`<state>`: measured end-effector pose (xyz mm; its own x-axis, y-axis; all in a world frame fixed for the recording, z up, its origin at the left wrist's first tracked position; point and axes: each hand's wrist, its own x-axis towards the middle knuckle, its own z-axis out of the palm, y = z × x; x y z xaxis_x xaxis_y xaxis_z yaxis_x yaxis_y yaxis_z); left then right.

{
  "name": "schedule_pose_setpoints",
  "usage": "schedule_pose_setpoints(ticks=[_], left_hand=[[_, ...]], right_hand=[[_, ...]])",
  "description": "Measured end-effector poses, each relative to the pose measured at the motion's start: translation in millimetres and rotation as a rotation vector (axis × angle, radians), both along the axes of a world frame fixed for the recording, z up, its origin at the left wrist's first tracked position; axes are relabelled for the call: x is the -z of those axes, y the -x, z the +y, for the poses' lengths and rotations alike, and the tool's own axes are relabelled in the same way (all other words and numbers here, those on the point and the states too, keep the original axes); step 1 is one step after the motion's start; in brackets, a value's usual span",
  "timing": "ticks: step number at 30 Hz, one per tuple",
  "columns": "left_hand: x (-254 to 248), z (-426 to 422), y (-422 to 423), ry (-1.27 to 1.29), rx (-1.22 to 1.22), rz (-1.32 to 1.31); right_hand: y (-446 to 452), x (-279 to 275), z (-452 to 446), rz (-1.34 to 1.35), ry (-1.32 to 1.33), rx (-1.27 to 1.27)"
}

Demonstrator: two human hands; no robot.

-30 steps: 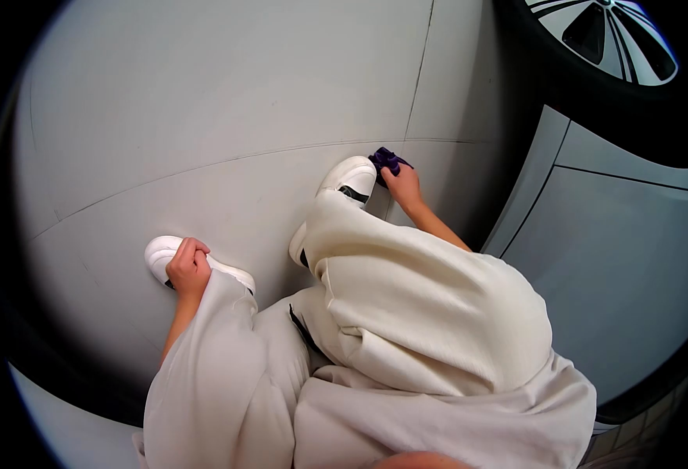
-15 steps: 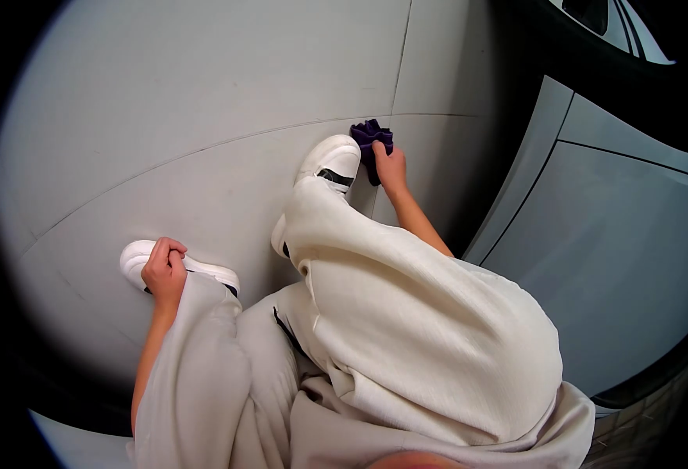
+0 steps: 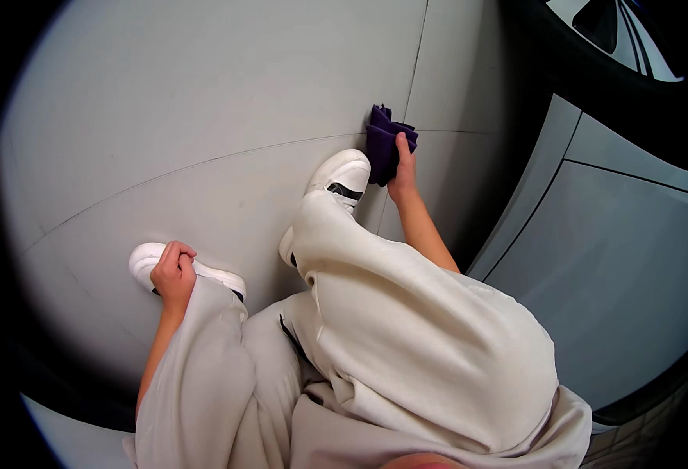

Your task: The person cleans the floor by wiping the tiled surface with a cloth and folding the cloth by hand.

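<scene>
A folded dark purple cloth [image 3: 384, 148] is gripped by my right hand [image 3: 404, 170], thumb on top and the other fingers hidden behind it. The cloth is by the toe of my right white shoe [image 3: 339, 172], close to where the floor's joint lines cross. My left hand [image 3: 175, 273] is curled into a loose fist with nothing visible in it. It appears above my left white shoe [image 3: 147, 262], next to the cuff of my light trousers [image 3: 211, 344].
On the right stands a grey car, its body panel [image 3: 602, 242] beside my right arm and a wheel [image 3: 586, 23] at the upper right. Light grey floor tiles [image 3: 180, 102] with thin joints lie ahead. Another pale panel [image 3: 70, 434] shows at the lower left.
The purple cloth has turned and spread taller in my right hand, which has tilted more upright. The whole view has shifted slightly; my left hand stays curled.
</scene>
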<state>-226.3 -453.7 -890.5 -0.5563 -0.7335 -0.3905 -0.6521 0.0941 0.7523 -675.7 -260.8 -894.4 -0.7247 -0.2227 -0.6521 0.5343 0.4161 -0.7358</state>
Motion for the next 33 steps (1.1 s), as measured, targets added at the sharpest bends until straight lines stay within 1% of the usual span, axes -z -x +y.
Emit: schedule_pose_setpoints(ticks=[1,3,5,6,7,8,9,10,11,12,13,14,15,16,17,18,19,20,21,23,24,25,27,28,29,30,31,33], left_hand=[[-2,-1,-4,0.0,0.013,-0.017],[1,1,-1,0.002,0.013,-0.007],[-1,-1,-5,0.017,0.014,-0.015],[0,1,1,0.003,0.007,-0.003],[-3,-2,-3,0.001,0.002,-0.014],[-1,-2,-5,0.024,0.016,-0.037],[7,16,5,0.018,0.019,-0.014],[5,-1,-13,0.067,0.058,-0.058],[-2,-3,-9,0.041,0.025,-0.049],[-7,-3,2,0.001,-0.022,-0.023],[-11,-6,0,0.004,0.028,-0.051],[-10,-6,0,0.008,0.002,-0.033],[-8,-4,3,0.024,-0.02,-0.014],[-14,-6,5,-0.008,-0.032,-0.019],[-26,-10,15,-0.029,-0.094,-0.034],[-20,-6,4,-0.008,-0.065,-0.047],[-11,-5,32,-0.468,-0.521,0.195],[-23,-20,37,-0.567,-0.554,0.26],[-33,-35,41,-0.667,-0.591,0.319],[-26,-57,68,-1.141,-0.598,0.692],[-22,-68,82,-1.391,-0.598,0.807],[-32,-71,92,-1.317,-0.574,0.757],[-5,-59,90,-1.216,-0.461,0.721],[-11,-63,91,-1.22,-0.46,0.727],[-17,-67,89,-1.058,-0.418,0.671],[-22,-69,89,-0.896,-0.377,0.611],[-26,-75,86,-0.903,-0.383,0.612],[-27,-84,81,-0.66,-0.153,0.458]], right_hand=[[-2,-1,0,-0.012,0.021,-0.043],[2,-21,-19,-0.026,0.049,-0.071],[-1,-25,-32,0.0,0.082,-0.189],[0,-19,-29,0.039,0.062,-0.186],[2,-31,-47,-0.037,0.139,-0.192],[-4,-27,-53,-0.031,0.167,-0.168],[-1,-30,-55,-0.011,0.182,-0.151],[-14,-43,-84,-0.146,0.275,-0.261],[-16,-62,-104,-0.264,0.353,-0.403],[-16,-63,-104,-0.221,0.361,-0.387],[-36,-74,-125,-0.431,0.452,-0.543],[-49,-71,-137,-0.513,0.473,-0.577],[-52,-77,-140,-0.559,0.48,-0.61],[-82,-94,-160,-0.608,0.493,-0.697],[-104,-106,-174,-0.644,0.502,-0.788],[-104,-102,-180,-0.624,0.469,-0.802],[-110,-120,-189,-0.673,0.437,-0.909],[-127,-118,-194,-0.682,0.463,-0.937],[-123,-114,-197,-0.677,0.466,-0.961],[-124,-110,-185,-0.754,0.483,-0.975],[-121,-102,-180,-0.753,0.404,-0.978],[-119,-101,-178,-0.736,0.336,-0.987],[-116,-89,-170,-0.664,0.338,-0.957],[-114,-85,-167,-0.618,0.28,-0.943],[-113,-82,-165,-0.58,0.222,-0.928],[-113,-80,-163,-0.504,0.222,-0.91],[-115,-78,-160,-0.508,0.213,-0.911],[-120,-66,-144,-0.436,0.216,-0.877]])
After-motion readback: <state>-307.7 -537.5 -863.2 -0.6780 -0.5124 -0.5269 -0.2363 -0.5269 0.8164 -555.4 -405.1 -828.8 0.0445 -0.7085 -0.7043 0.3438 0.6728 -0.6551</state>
